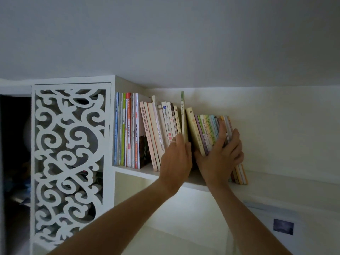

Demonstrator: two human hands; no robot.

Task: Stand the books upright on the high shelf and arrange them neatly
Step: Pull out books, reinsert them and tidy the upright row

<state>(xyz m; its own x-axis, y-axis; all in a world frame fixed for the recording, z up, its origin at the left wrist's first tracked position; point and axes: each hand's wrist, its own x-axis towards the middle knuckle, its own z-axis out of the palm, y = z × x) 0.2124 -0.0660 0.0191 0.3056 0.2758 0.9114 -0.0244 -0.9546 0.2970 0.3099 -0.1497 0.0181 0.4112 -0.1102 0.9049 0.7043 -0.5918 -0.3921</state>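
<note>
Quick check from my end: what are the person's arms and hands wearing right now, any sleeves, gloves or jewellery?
Both forearms are bare as far as the frame shows, with no sleeves or gloves visible. The left hand wears a pale, thin ring on one finger. The right hand shows no ring, watch or band on the parts in view.

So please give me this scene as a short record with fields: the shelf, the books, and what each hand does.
place: high white shelf under the ceiling
left books: thin books upright against the cabinet side
middle books: pale books leaning left
tall book: thin green book rising above the row
right books: pastel books leaning left
left hand: fingers hold the thin green book
right hand: grips the pastel books
panel: carved white screen on the left
</note>
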